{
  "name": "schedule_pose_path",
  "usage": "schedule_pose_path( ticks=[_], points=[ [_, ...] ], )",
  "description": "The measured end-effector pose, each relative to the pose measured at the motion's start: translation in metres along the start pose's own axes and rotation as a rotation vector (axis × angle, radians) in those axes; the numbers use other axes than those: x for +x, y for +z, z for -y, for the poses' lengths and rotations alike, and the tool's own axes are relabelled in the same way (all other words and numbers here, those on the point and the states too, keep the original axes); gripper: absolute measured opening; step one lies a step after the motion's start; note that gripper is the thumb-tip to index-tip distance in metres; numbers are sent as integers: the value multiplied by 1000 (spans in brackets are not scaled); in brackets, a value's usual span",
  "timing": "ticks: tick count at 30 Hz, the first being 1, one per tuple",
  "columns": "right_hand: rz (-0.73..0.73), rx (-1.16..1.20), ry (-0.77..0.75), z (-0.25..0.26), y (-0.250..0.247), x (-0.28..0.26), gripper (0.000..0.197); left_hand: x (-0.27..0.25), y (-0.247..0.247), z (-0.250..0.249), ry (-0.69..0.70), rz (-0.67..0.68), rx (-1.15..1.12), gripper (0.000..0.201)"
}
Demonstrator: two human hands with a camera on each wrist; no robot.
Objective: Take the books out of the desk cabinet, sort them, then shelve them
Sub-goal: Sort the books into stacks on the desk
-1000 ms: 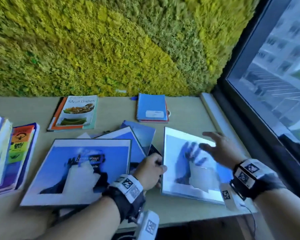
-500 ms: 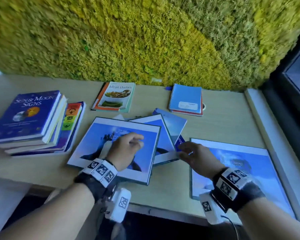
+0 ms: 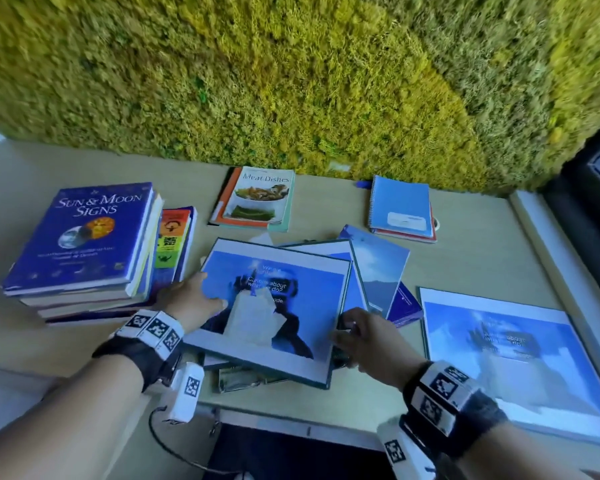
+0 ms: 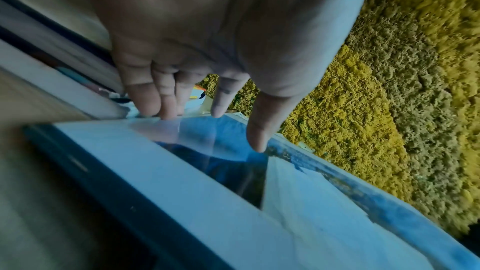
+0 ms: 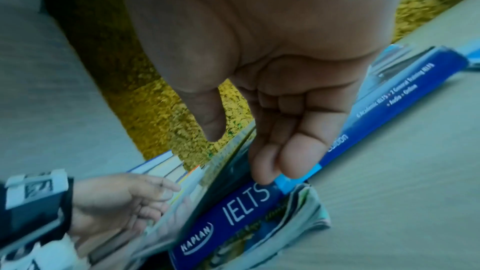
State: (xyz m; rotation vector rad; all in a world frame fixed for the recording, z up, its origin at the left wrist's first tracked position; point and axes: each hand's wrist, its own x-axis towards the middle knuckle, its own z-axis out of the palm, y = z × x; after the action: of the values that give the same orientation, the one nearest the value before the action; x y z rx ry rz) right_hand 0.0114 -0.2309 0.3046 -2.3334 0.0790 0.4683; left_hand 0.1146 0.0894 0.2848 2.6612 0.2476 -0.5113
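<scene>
With the left hand [image 3: 191,299] flat on the large blue book [image 3: 274,306] and the right hand [image 3: 364,337] gripping its edge, lifting may topple the loose pile beneath.

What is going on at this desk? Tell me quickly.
A person is sorting books on the desk. The left hand rests on the left edge of a big blue book atop a loose pile; the right hand curls under its right edge. A stack sits left, another big blue book lies right.
</scene>
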Motion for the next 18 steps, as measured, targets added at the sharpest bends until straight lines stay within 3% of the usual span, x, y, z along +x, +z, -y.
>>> schedule_pose_path(
  ticks=[3, 5, 7, 12, 15, 18],
  points=[
    [-90, 274, 133, -8, 7, -2, 21, 0, -9, 3, 67, -77, -164, 64],
    [-192, 491, 217, -15, 1, -8, 27, -6, -10, -2, 130, -87, -287, 57],
    [-312, 563, 250, -23, -14, -17, 29, -12, -5, -16, 215, -69, -352, 52],
    [-521, 368, 404, -78, -75, -43, 43, -52, 30, -92, 440, 84, -402, 31],
    [-636, 266, 466, -118, -112, -68, 26, -81, 67, -144, 555, 204, -406, 29],
    [-716, 198, 520, -160, -139, -92, 25, -104, 107, -190, 603, 311, -390, 34]
  ],
)
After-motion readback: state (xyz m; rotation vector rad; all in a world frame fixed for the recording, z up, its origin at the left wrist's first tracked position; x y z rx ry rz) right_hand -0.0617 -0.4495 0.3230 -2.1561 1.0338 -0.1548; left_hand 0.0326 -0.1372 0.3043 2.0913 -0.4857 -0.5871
